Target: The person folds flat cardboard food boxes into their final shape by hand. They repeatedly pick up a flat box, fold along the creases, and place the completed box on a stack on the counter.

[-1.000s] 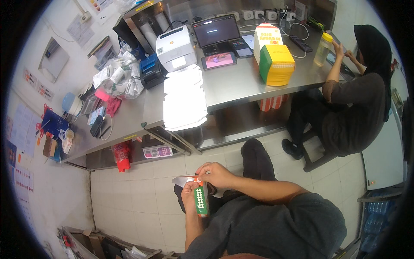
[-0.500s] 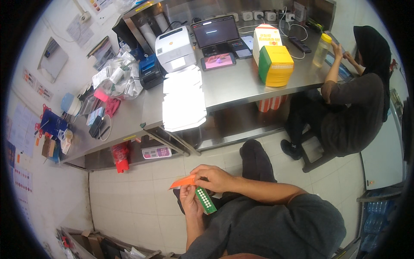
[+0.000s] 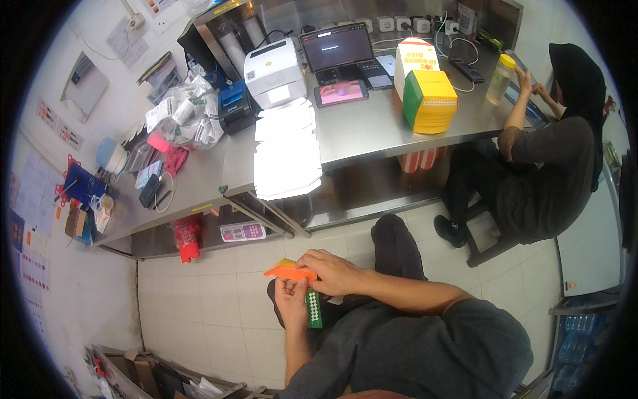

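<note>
Over my lap, both hands hold a cardboard carton (image 3: pixel 290 272) with an orange panel, a bit of yellow behind it and a green side patterned in white. My left hand (image 3: pixel 292 307) pinches it from below, fingers closed at the lower edge of the orange panel. From above and to the right, my right hand (image 3: pixel 334 272) grips the same panel with bent fingers. The green part hangs down between my left wrist and my shirt. Part of the carton is hidden behind my fingers.
On the steel table (image 3: pixel 372 143) lie flat white card blanks (image 3: pixel 286 156), beside a stack of yellow-and-green cartons (image 3: pixel 430 103). Behind them are a label printer (image 3: pixel 274 73), a phone (image 3: pixel 340 93) and a laptop (image 3: pixel 337 50). A seated person (image 3: pixel 545 146) holds a phone at the right.
My hands have turned the carton: the orange panel lies flatter, yellow now shows behind it, and the green side hangs more upright. My right hand has shifted slightly right.
</note>
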Action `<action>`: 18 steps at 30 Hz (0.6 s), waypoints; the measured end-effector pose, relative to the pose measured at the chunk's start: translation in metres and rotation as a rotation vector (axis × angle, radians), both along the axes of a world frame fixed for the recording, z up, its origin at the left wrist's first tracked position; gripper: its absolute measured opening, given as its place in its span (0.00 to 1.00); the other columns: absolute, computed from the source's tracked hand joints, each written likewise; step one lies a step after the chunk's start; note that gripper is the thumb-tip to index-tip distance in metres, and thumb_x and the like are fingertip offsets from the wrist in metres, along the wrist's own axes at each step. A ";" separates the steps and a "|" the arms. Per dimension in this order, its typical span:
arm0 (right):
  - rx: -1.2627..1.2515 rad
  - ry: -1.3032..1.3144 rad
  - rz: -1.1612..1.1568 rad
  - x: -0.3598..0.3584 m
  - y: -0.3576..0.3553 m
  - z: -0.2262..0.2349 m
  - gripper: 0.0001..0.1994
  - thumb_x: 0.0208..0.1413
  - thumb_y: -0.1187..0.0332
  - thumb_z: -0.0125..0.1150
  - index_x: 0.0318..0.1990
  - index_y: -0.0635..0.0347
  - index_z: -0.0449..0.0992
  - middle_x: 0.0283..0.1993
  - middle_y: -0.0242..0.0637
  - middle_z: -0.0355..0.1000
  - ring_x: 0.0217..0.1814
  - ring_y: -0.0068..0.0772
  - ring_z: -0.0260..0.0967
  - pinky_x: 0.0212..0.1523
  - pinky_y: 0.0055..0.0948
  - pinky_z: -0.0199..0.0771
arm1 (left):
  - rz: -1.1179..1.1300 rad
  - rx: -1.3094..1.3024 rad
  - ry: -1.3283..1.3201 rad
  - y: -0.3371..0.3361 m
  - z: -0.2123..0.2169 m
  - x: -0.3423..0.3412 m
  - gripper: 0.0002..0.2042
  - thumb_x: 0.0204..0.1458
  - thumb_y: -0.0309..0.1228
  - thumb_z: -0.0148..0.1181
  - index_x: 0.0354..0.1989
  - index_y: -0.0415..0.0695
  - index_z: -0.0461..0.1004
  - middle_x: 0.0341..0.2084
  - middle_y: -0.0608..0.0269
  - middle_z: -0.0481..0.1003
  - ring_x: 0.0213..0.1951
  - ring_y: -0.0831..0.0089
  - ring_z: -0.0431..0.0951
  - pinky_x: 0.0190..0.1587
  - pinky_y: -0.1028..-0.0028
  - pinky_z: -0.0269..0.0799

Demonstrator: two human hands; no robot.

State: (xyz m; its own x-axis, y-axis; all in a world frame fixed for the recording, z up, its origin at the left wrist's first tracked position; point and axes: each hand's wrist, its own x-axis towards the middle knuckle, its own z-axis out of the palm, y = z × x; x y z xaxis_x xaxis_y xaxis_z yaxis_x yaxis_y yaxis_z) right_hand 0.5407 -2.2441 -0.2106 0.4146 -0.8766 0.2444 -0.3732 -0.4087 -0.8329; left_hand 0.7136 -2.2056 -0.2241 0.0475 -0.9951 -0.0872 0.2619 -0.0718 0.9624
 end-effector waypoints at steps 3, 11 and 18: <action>0.153 -0.089 -0.039 -0.002 -0.003 0.004 0.22 0.55 0.71 0.67 0.59 0.64 0.75 0.58 0.50 0.74 0.63 0.57 0.72 0.64 0.46 0.73 | 0.002 -0.057 -0.111 0.003 -0.004 -0.008 0.18 0.65 0.19 0.62 0.61 0.36 0.69 0.45 0.56 0.82 0.45 0.73 0.84 0.48 0.73 0.80; 0.049 -0.131 -0.025 -0.003 0.001 0.016 0.18 0.63 0.68 0.62 0.59 0.63 0.80 0.58 0.45 0.77 0.62 0.50 0.74 0.61 0.44 0.76 | -0.059 -0.205 -0.469 0.001 -0.018 -0.005 0.20 0.62 0.24 0.65 0.60 0.37 0.69 0.52 0.55 0.78 0.53 0.71 0.80 0.56 0.67 0.76; -0.192 -0.018 -0.046 0.006 0.004 0.005 0.15 0.61 0.75 0.62 0.55 0.64 0.82 0.54 0.43 0.79 0.54 0.46 0.79 0.55 0.39 0.80 | 0.108 0.004 0.384 -0.008 -0.001 0.002 0.17 0.71 0.37 0.52 0.61 0.41 0.68 0.56 0.56 0.74 0.56 0.64 0.78 0.61 0.63 0.73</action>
State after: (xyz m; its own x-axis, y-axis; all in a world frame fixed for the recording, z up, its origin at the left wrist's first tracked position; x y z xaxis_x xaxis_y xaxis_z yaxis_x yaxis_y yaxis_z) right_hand 0.5463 -2.2398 -0.2056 0.3695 -0.8307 0.4164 -0.3805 -0.5441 -0.7478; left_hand 0.7160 -2.2137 -0.2253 0.1153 -0.9857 -0.1228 0.6092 -0.0275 0.7925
